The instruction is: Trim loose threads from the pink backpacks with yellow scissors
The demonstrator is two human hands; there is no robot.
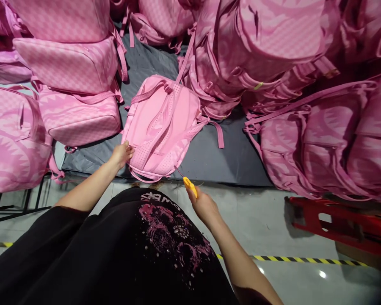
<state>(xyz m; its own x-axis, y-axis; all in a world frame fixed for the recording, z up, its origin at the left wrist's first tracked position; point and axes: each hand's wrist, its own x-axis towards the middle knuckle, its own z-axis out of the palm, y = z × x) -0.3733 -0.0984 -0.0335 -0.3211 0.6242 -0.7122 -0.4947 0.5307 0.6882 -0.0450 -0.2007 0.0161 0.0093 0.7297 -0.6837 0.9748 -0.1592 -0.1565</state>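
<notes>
A pink backpack (165, 123) lies with its straps and padded back panel facing up, its near end close to the front edge of the dark covered surface (231, 156). My left hand (123, 154) is at the bag's left edge, touching it near the bottom, with fingers apart rather than wrapped round it. In my right hand (205, 205) is a yellow-handled tool (190, 187) with a thin pointed metal end. Its tip reaches the lower right edge of the backpack; the exact kind of tool is too small to tell.
Stacked pink backpacks (79, 67) stand at the left, with more pink backpacks (273, 42) heaped at the back right. Another row (327, 135) leans along the right. A red metal object (336, 224) is on the floor at right, near yellow-black tape (305, 259).
</notes>
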